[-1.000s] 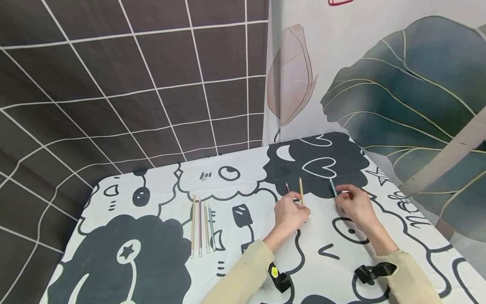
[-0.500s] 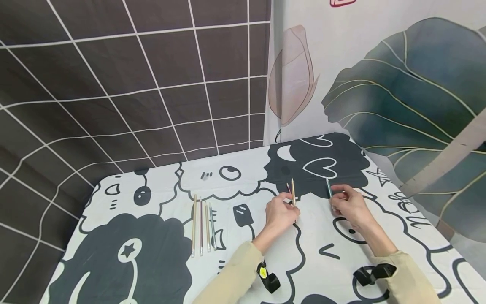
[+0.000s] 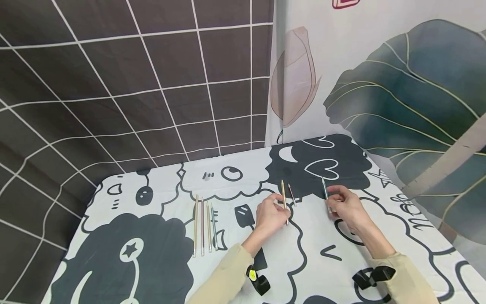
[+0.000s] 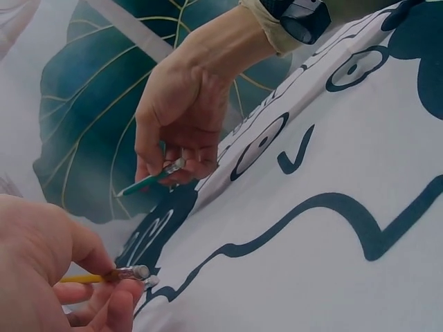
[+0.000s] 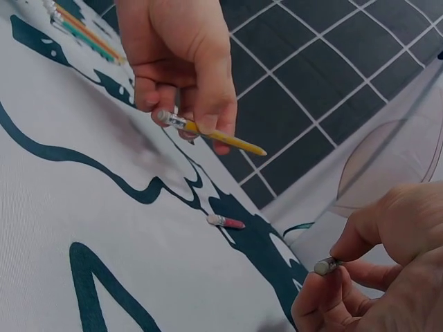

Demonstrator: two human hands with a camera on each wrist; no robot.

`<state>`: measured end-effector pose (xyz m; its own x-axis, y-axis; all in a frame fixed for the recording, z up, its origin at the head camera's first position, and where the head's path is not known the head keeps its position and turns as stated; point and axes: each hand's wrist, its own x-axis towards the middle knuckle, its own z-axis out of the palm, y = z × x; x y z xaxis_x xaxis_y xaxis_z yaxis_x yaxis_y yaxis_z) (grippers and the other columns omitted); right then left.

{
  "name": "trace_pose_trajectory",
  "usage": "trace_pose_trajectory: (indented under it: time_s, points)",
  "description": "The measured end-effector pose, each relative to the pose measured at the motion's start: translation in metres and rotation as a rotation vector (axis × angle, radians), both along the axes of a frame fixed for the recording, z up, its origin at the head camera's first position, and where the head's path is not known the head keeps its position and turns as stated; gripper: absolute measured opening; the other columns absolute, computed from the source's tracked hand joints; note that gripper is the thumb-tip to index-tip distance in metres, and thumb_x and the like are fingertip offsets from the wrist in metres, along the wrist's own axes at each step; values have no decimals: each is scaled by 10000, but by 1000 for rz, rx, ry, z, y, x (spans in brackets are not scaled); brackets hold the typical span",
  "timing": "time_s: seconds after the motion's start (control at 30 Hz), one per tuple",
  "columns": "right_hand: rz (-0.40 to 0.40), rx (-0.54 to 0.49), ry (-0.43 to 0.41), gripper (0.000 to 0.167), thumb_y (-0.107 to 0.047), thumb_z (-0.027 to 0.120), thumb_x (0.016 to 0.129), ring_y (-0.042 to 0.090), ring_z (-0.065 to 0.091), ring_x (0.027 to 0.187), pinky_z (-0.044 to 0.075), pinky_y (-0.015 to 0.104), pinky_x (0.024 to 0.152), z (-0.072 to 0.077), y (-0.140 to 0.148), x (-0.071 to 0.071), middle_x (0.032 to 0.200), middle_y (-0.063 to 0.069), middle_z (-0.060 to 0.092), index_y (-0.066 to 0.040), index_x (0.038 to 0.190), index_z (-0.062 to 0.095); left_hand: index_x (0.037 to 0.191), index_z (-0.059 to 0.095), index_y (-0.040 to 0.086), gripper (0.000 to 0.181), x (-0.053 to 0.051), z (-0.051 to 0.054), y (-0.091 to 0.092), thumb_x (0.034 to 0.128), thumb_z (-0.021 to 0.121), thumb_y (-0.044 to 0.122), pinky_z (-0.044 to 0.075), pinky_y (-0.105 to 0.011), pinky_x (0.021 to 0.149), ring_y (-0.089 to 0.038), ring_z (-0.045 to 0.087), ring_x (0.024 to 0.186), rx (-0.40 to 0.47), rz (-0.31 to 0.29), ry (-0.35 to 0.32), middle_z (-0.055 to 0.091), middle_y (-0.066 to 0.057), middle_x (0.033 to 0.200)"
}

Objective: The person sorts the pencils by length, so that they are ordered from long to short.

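Note:
Near the table's middle, my left hand [image 3: 271, 215] pinches a yellow pencil [image 3: 283, 192] between thumb and fingers. In the right wrist view this yellow pencil [image 5: 232, 142] has its eraser end toward the camera. My right hand [image 3: 349, 207] holds a teal pencil [image 3: 324, 188], tip pointing away from me; the left wrist view shows the teal pencil [image 4: 142, 185] from the side. A red pencil [image 3: 292, 194] lies on the cloth between the two hands, just right of the yellow one. In the right wrist view the red pencil [image 5: 226, 221] shows its eraser end.
Several pencils [image 3: 202, 228] lie side by side in a row left of my left hand. The table is covered by a black-and-white cartoon cloth [image 3: 243, 245]. A dark grid-patterned curtain [image 3: 171, 105] hangs behind, and a leaf-printed one [image 3: 410, 93] at the right.
My left hand has moved left with the yellow pencil, away from the red pencil, which now shows more fully. My right hand has shifted slightly left with the teal pencil.

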<state>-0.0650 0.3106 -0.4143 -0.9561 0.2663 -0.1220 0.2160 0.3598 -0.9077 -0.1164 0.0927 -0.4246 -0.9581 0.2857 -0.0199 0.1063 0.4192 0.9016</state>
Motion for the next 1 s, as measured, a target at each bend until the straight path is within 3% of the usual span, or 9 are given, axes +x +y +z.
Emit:
trace_pose_trajectory:
  time_s: [0.53,1.0]
  points:
    - [46,-116,11,453,57,529,887,125,577,707,546,302,619,1,-14,-3,906,120,544,97,1324,419,1011,611,81,314,-5,-2,-25,724,682,-25,404,-249,509,-90,573,440,-24,-6,-53,609,58,566]
    - [87,-142,11,479,89,569,841,138,580,718,564,319,608,0,-35,-9,935,148,578,85,1299,432,1049,597,67,343,-7,0,-51,731,663,-43,414,-250,521,-116,596,467,-50,4,-87,617,36,567]
